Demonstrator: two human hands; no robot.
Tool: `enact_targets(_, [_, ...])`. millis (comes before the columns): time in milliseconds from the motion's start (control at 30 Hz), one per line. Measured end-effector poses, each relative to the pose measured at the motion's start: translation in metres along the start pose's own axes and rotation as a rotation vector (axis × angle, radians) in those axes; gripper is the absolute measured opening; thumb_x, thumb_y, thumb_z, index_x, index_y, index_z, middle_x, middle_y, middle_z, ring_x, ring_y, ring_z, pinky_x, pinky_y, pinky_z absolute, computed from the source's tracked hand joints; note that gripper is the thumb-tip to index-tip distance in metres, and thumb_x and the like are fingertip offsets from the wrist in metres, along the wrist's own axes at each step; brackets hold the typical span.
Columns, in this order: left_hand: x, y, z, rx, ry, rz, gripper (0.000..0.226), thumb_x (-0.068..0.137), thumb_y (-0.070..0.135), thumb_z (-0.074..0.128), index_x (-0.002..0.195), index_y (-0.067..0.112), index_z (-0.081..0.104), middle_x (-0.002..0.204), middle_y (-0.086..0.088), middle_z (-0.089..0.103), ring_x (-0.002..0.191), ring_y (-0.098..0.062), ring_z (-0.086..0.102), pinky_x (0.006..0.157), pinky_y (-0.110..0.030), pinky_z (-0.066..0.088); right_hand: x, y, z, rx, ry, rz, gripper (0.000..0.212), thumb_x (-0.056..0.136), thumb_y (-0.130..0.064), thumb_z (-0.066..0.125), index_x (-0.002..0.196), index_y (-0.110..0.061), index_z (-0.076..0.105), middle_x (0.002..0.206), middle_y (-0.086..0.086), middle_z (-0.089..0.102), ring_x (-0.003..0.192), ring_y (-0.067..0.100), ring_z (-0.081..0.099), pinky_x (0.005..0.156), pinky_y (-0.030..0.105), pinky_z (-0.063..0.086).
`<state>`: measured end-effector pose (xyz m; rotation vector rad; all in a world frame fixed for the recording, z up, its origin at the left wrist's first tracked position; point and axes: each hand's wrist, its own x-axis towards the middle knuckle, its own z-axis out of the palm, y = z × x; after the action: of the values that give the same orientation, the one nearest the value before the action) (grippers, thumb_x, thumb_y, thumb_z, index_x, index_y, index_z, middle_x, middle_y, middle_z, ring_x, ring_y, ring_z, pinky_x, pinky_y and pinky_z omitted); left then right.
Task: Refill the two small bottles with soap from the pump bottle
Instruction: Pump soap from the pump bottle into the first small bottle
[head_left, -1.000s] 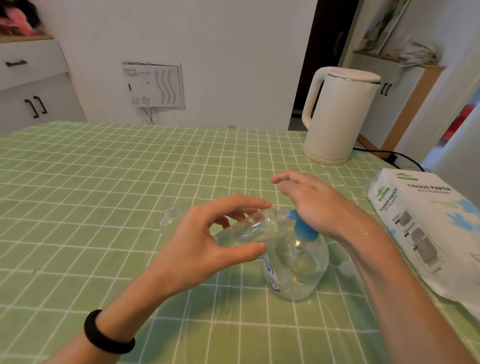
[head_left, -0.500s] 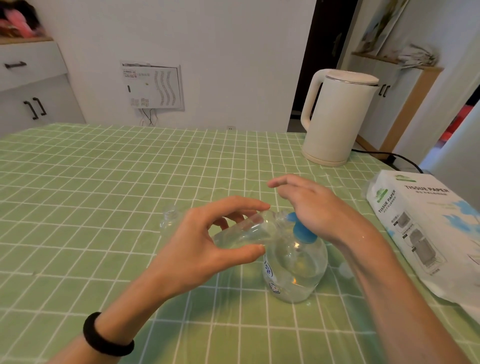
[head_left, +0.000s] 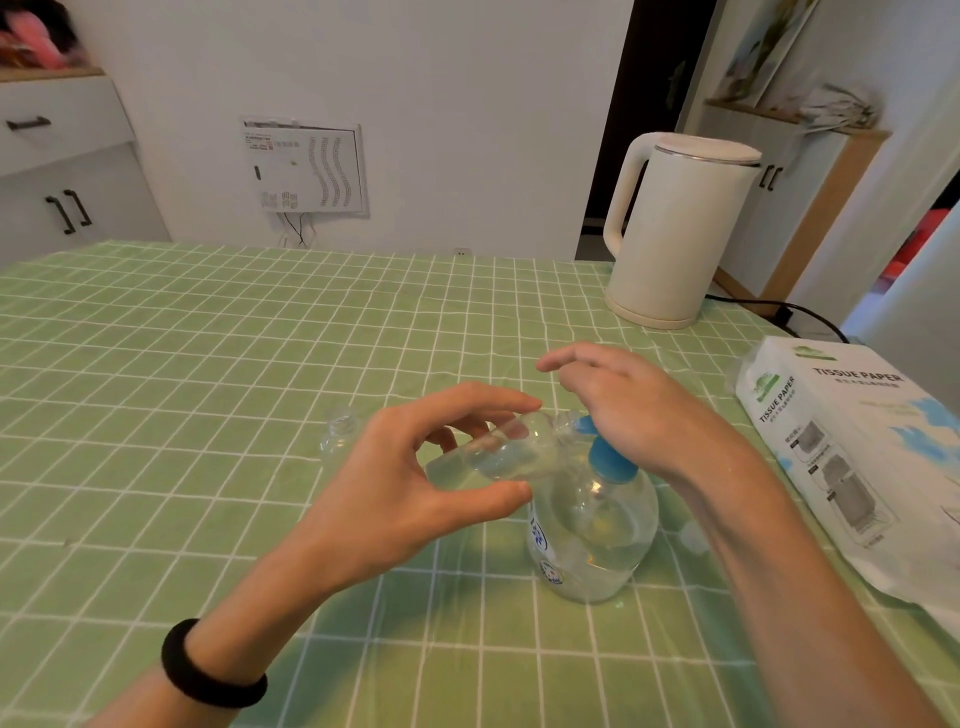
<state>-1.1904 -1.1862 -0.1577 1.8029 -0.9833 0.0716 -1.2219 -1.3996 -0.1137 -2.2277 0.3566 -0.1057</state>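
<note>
1. Left hand (head_left: 415, 483): thumb below and fingers curled over the top, gripping a clear small bottle (head_left: 498, 452). A black wristband (head_left: 208, 667) sits on this wrist.
2. Small bottle: held off the table, tipped almost onto its side, with its neck end pointing right towards the pump spout. The neck meets the spout just left of the blue pump head (head_left: 613, 460). Exact contact cannot be told because the plastic is clear. Clear liquid appears to lie along its lower side.
3. Right hand (head_left: 634, 415): the underside of the hand rests on top of the pump head. The fingers are loosely extended to the left and grip nothing.
4. Pump bottle (head_left: 592, 535): round, clear and upright on the table, directly under the right hand. It is partly filled with clear liquid, and a printed label shows on its left side.
5. Second small bottle (head_left: 340, 431): upright on the table behind the left hand, uncapped, apart from both hands.
6. Table (head_left: 208, 364): covered with a green cloth with a white grid.
7. White kettle (head_left: 675, 228): at the far right of the table, with a black cord (head_left: 779, 309) beside its base.
8. Tissue paper pack (head_left: 852, 457): lying flat at the right edge, near the right forearm.
</note>
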Motion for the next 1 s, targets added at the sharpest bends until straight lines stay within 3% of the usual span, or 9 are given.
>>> enact_targets(133, [-0.0016,0.0011,0.0010,0.005,-0.008,-0.007,0.051,0.078,0.040,0.082,0.126,0.043,0.069,0.116,0.017,0.076,0.109,-0.018,0.071,0.091,-0.048,0.057,-0.0015,0.0006,-0.0004,-0.005,0.005,-0.006,0.031,0.103,-0.033,0.043,0.112,-0.041,0.072,0.087,-0.023,0.060,0.103,0.005,0.053,0.072,0.020,0.034])
enact_targets(200, [-0.0017,0.0020,0.0016,-0.003,-0.008,-0.003,0.051,0.078,0.039,0.083,0.127,0.043,0.069,0.116,0.016,0.076,0.109,-0.018,0.071,0.091,-0.049,0.057,-0.0038,-0.0021,-0.0021,-0.027,0.035,-0.041,0.030,0.103,-0.036,0.043,0.112,-0.038,0.071,0.089,-0.019,0.063,0.119,0.014,0.050,0.085,0.029,0.039])
enact_targets(300, [-0.0013,0.0028,0.0018,-0.014,0.000,0.000,0.051,0.078,0.038,0.083,0.126,0.041,0.069,0.116,0.015,0.076,0.109,-0.019,0.072,0.091,-0.050,0.057,-0.0056,-0.0064,-0.0028,-0.101,0.083,-0.065,0.030,0.101,-0.042,0.043,0.113,-0.037,0.070,0.116,-0.016,0.065,0.131,0.020,0.047,0.102,0.046,0.044])
enact_targets(400, [-0.0013,0.0030,0.0013,-0.013,0.004,0.002,0.052,0.077,0.038,0.083,0.127,0.041,0.069,0.116,0.016,0.076,0.109,-0.018,0.072,0.091,-0.051,0.057,-0.0048,-0.0055,-0.0018,-0.050,0.084,-0.059,0.033,0.100,-0.036,0.045,0.110,-0.022,0.073,0.113,0.001,0.071,0.117,0.024,0.058,0.083,0.031,0.049])
enact_targets(467, [-0.0010,0.0022,0.0005,-0.009,0.004,0.003,0.052,0.078,0.038,0.083,0.128,0.042,0.069,0.117,0.016,0.076,0.109,-0.018,0.072,0.091,-0.051,0.057,-0.0037,-0.0042,-0.0006,-0.042,0.067,-0.039,0.035,0.100,-0.035,0.044,0.112,-0.017,0.072,0.111,0.003,0.070,0.108,0.013,0.059,0.073,0.020,0.042])
enact_targets(600, [-0.0016,0.0010,0.0011,0.005,-0.001,-0.007,0.051,0.077,0.040,0.082,0.126,0.044,0.069,0.115,0.017,0.076,0.109,-0.018,0.071,0.090,-0.050,0.057,-0.0043,-0.0003,0.0008,-0.032,-0.018,0.023,0.032,0.100,-0.038,0.044,0.112,-0.035,0.074,0.099,-0.030,0.058,0.101,0.009,0.056,0.080,0.030,0.037])
enact_targets(733, [-0.0029,0.0024,0.0029,-0.010,-0.010,-0.008,0.051,0.078,0.038,0.083,0.127,0.041,0.070,0.116,0.015,0.076,0.109,-0.019,0.071,0.090,-0.051,0.057,-0.0074,-0.0027,-0.0011,-0.086,0.043,-0.017,0.036,0.101,-0.033,0.043,0.111,-0.014,0.072,0.115,0.001,0.071,0.110,0.019,0.060,0.076,0.023,0.042])
enact_targets(900, [-0.0019,0.0024,0.0022,-0.029,0.004,0.000,0.050,0.078,0.037,0.083,0.127,0.039,0.070,0.117,0.013,0.076,0.110,-0.021,0.071,0.091,-0.053,0.057,-0.0086,-0.0084,-0.0035,-0.152,0.084,-0.030,0.033,0.099,-0.044,0.041,0.111,-0.033,0.070,0.119,-0.006,0.068,0.123,0.023,0.054,0.101,0.049,0.046])
enact_targets(1000, [-0.0017,0.0024,0.0017,-0.025,0.007,-0.001,0.051,0.078,0.038,0.082,0.127,0.041,0.069,0.117,0.015,0.075,0.110,-0.019,0.071,0.091,-0.050,0.057,-0.0075,-0.0063,-0.0019,-0.104,0.064,-0.036,0.036,0.101,-0.036,0.041,0.111,-0.019,0.071,0.118,0.003,0.070,0.114,0.018,0.058,0.074,0.030,0.043])
